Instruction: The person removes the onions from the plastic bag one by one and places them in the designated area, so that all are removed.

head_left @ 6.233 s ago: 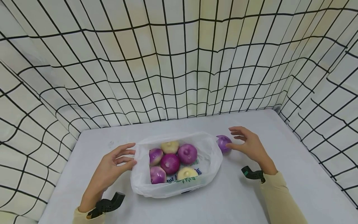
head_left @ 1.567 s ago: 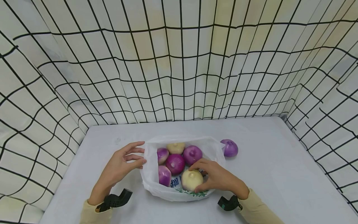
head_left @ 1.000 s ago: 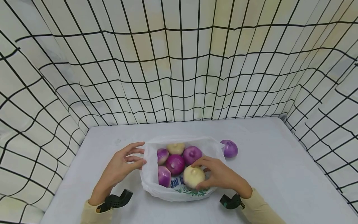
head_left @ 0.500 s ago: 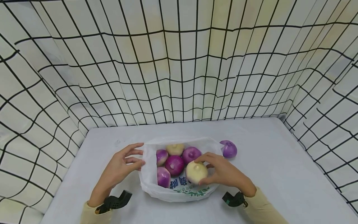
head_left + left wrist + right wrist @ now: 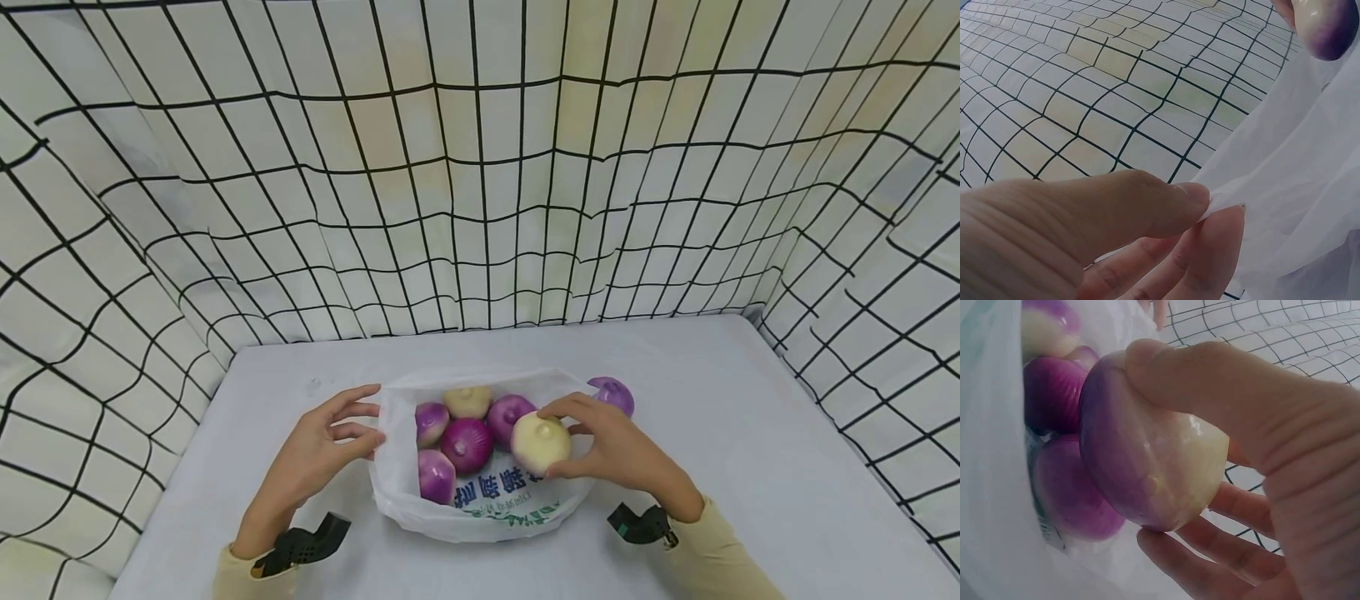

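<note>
My right hand point(image 5: 615, 446) grips a purple-and-cream turnip point(image 5: 541, 442) over the right part of a white plastic bag point(image 5: 420, 517). In the right wrist view, the thumb lies on top of this turnip point(image 5: 1147, 444) and the fingertips are below it. The bag's mouth is open; inside are a dark purple onion point(image 5: 467, 445) and several purple or cream round vegetables, such as a cream one point(image 5: 468, 402) at the back. My left hand point(image 5: 318, 446) holds the bag's left edge, pinching the thin plastic point(image 5: 1260, 187) between thumb and finger in the left wrist view.
A purple round vegetable point(image 5: 615, 394) lies on the white table point(image 5: 735, 433) just outside the bag's right end, partly behind my right hand. Black netting point(image 5: 487, 208) over white sheeting rises at the back and both sides.
My right hand came from beside the outside vegetable into the bag, took hold of the turnip, and has moved it up and right, uncovering printed lettering. The left hand keeps the bag edge.
</note>
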Available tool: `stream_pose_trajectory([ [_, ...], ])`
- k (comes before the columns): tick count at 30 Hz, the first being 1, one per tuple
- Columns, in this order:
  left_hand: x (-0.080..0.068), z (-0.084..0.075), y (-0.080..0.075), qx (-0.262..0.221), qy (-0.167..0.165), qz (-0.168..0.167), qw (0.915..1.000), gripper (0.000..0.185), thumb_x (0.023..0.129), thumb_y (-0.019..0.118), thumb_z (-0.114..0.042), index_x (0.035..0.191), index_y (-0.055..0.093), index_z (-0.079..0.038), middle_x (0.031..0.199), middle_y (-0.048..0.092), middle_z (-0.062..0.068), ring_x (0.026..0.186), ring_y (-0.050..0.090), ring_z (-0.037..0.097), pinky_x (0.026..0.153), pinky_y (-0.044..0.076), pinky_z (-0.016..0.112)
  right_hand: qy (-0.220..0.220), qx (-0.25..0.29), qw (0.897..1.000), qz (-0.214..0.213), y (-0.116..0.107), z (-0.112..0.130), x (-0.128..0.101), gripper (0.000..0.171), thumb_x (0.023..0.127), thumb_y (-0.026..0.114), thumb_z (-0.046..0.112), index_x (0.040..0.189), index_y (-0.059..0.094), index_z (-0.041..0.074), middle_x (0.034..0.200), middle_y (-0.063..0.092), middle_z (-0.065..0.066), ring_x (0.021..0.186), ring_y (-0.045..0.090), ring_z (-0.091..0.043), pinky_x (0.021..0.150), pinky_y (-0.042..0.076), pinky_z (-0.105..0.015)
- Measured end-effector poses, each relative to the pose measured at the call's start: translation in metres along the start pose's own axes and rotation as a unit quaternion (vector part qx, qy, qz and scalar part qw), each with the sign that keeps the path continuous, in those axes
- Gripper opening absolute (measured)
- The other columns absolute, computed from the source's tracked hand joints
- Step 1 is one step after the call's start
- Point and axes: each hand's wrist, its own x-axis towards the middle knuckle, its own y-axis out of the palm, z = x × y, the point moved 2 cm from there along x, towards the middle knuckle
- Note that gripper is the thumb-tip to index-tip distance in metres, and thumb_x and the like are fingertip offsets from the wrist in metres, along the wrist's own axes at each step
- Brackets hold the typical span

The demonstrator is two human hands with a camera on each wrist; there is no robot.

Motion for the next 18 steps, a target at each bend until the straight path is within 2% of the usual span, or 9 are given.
stream_pose_trajectory([
  [4, 0.000, 0.001, 0.001, 0.000, 0.002, 0.000, 1.0000, 0.071, 0.091, 0.081, -0.022, 0.153, 0.047, -0.013, 0.136, 0.064, 0.022, 0.092, 0.075, 0.004, 0.076, 0.063, 0.024, 0.006, -0.004, 1.000, -0.018, -0.007, 0.001, -0.002, 0.067, 0.072, 0.095, 0.034, 0.131, 0.065, 0.027, 0.128, 0.066, 0.008, 0.120, 0.062, -0.012, 0.094, 0.061, -0.032],
  [10, 0.000, 0.001, 0.001, 0.006, 0.004, -0.002, 1.0000, 0.073, 0.091, 0.080, -0.023, 0.155, 0.045, -0.013, 0.137, 0.064, 0.022, 0.092, 0.075, 0.004, 0.076, 0.062, 0.023, -0.007, -0.024, 0.999, -0.044, -0.016, 0.001, -0.004, 0.069, 0.070, 0.097, 0.029, 0.131, 0.065, 0.023, 0.128, 0.067, 0.005, 0.119, 0.063, -0.014, 0.093, 0.061, -0.030],
  [18, 0.000, -0.001, 0.001, 0.001, 0.009, 0.002, 1.0000, 0.072, 0.092, 0.079, -0.022, 0.155, 0.045, -0.012, 0.138, 0.063, 0.023, 0.094, 0.075, 0.005, 0.076, 0.063, 0.024, 0.003, -0.030, 0.997, -0.075, -0.027, 0.000, -0.007, 0.069, 0.071, 0.096, 0.030, 0.132, 0.065, 0.023, 0.132, 0.066, 0.001, 0.116, 0.066, -0.016, 0.093, 0.062, -0.031],
])
